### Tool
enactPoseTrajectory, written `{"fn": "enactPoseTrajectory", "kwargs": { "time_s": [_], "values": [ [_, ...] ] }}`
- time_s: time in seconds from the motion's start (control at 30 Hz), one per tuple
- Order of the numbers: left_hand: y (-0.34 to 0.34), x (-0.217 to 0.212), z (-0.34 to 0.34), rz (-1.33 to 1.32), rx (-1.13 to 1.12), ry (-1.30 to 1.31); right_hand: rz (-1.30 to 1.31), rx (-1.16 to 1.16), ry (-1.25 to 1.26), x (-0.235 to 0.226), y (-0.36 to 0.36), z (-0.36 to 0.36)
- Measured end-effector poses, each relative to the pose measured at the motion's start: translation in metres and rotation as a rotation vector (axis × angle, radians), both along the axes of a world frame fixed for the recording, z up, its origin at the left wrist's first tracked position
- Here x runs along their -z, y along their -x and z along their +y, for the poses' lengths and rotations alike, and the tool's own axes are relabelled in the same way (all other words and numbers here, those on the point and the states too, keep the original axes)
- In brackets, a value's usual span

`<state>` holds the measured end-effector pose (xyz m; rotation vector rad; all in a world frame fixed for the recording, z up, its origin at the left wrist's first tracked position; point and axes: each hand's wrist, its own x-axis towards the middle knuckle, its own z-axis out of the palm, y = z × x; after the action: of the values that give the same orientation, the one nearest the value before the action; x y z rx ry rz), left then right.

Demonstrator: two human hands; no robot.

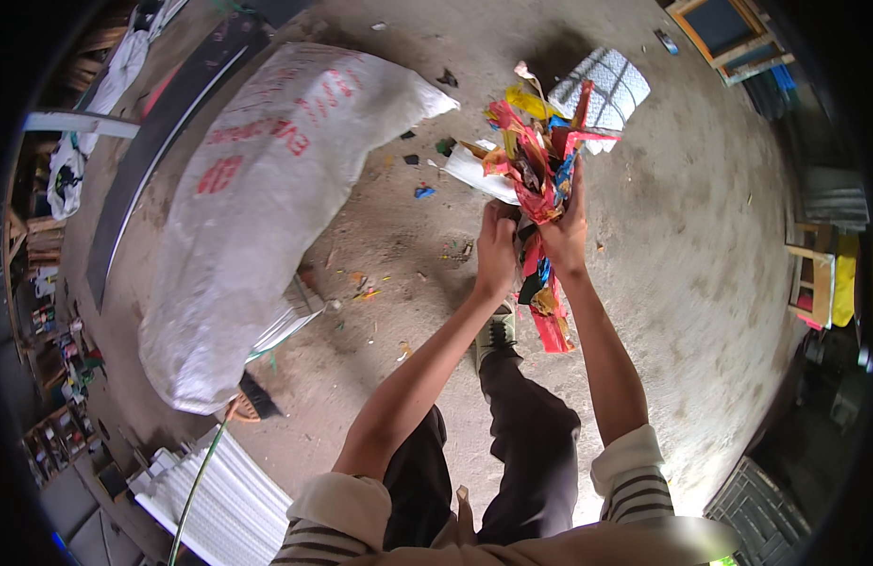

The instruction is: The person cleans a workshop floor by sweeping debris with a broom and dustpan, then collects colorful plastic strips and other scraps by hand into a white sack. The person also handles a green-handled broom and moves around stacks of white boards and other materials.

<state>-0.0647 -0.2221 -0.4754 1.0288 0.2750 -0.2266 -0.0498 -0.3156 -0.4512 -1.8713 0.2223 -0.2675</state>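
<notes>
Both hands hold a loose bundle of crumpled red wrappers (531, 170), mixed with yellow, blue and dark scraps, above the concrete floor. My left hand (498, 247) is closed on the bundle's near left side. My right hand (566, 226) grips it from the right, its fingers running up along the wrappers. A strip of red and gold wrappers (550, 316) hangs below, past my shoe (498, 332). Beyond the bundle lies a white textured roll (611, 90) with dark bands around it. A white piece (479, 174) shows to the bundle's left, partly hidden.
A large stuffed white sack (257, 189) with red print lies at the left. Near its lower end are a brush (252, 398) and white corrugated sheets (210, 491). A long dark board (158, 160) lies farther left. Small scraps (424, 191) dot the floor. Wooden frames (724, 33) stand at the right.
</notes>
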Motion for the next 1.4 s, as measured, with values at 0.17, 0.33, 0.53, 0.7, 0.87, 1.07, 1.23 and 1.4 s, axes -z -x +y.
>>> {"fn": "enactPoseTrajectory", "kwargs": {
  "time_s": [0.17,0.33,0.53,0.7,0.87,1.07,1.23,1.4],
  "values": [
    [-0.005,-0.071,0.040,-0.013,0.218,-0.385,-0.080,0.003,-0.120,-0.068,-0.008,0.025],
    [-0.006,-0.151,0.067,0.017,-0.020,-0.205,-0.110,-0.024,0.034,-0.157,-0.011,0.040],
    [0.015,-0.218,0.158,-0.052,-0.126,-0.522,0.076,-0.182,0.096,-0.274,-0.007,0.065],
    [0.028,-0.270,0.249,-0.026,-0.232,-0.668,0.065,-0.391,0.114,-0.319,-0.008,0.106],
    [0.040,-0.287,0.358,-0.064,-0.247,-0.847,-0.008,-0.516,0.073,-0.327,-0.006,0.187],
    [0.062,-0.262,0.520,-0.387,0.105,-1.378,-0.007,-0.477,0.285,-0.320,0.025,0.289],
    [0.058,-0.219,0.597,-0.485,0.443,-1.578,0.069,-0.409,0.305,-0.302,0.051,0.354],
    [0.054,-0.165,0.618,-0.562,0.465,-1.620,0.121,-0.382,0.392,-0.304,0.070,0.390]
  ]
}}
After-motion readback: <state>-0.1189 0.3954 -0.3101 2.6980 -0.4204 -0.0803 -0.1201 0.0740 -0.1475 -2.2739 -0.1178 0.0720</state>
